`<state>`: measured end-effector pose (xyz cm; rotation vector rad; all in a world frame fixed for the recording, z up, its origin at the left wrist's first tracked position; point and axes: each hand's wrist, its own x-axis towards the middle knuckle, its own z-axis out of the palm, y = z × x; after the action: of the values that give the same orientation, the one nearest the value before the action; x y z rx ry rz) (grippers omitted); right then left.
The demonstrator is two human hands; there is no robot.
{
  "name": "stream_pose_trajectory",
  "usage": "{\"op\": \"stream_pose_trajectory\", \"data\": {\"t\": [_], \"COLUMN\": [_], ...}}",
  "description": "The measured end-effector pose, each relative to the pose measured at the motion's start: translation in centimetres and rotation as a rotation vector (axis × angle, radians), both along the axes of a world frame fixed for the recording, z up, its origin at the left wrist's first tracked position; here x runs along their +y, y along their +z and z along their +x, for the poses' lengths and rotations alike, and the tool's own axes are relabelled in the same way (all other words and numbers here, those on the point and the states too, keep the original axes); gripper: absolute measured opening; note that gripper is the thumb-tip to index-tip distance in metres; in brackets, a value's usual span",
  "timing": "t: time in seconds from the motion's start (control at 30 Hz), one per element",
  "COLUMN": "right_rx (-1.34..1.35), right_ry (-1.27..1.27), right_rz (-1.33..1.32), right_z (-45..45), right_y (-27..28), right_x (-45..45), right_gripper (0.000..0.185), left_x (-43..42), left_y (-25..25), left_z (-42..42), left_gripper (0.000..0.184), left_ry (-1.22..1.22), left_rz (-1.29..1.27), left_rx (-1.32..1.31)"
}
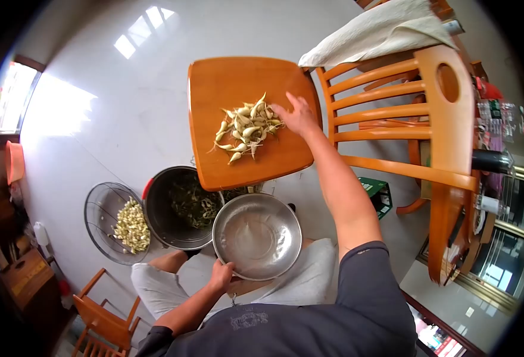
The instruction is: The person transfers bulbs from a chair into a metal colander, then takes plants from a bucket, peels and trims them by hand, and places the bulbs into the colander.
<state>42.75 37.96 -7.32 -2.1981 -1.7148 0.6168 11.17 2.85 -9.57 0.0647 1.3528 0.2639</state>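
My left hand [221,275] is closed on the near rim of a shiny metal bowl [256,235], which looks like a colander and has nothing in it. The bowl is held above my lap, below the front of an orange wooden chair seat [220,77]. On that seat lies a loose pile of small pale bulbs [247,128] with pointed tips, some with fine roots. My right hand [298,114] is over the seat at the right edge of the pile, fingers apart, holding nothing that I can see.
Left of the bowl stands a dark pot [181,205] with green scraps and roots inside. Beside it, a wire-rimmed basket [104,205] holds many whitish bulbs. A cream cloth [381,33] hangs over the chair back [449,83]. A green box [376,196] lies under the chair.
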Motion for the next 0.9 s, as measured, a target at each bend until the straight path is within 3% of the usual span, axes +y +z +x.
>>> {"op": "stream_pose_trajectory", "data": {"t": [0.13,0.37,0.7,0.83,0.9], "right_rx": [-0.049,-0.281,-0.167,-0.154,-0.154], "right_ry": [0.071,0.247,0.512,0.577,0.603], "right_rz": [-0.165,-0.098,0.052,0.269,0.088], "right_z": [-6.2,-12.0,-10.2,-9.7,-9.9], "right_y": [-3.5,-4.5,-4.2,-5.6,-3.7], "right_x": [1.3,-1.7,-12.3,-18.9,-22.2], "right_gripper": [0.089,0.085,0.058,0.053,0.052], "left_x": [-1.2,1.7,3.5,3.5,3.5], "left_y": [-4.0,-10.4,-11.8,-11.9,-11.7], "left_z": [-0.8,0.9,1.5,1.4,1.4], "left_gripper": [0.044,0.045,0.045,0.042,0.043], "left_ry": [0.032,0.016,0.076,0.063,0.05], "left_rz": [0.036,0.224,0.385,0.377,0.394], "left_rx": [-0.022,-0.06,-0.166,-0.207,-0.212]}}
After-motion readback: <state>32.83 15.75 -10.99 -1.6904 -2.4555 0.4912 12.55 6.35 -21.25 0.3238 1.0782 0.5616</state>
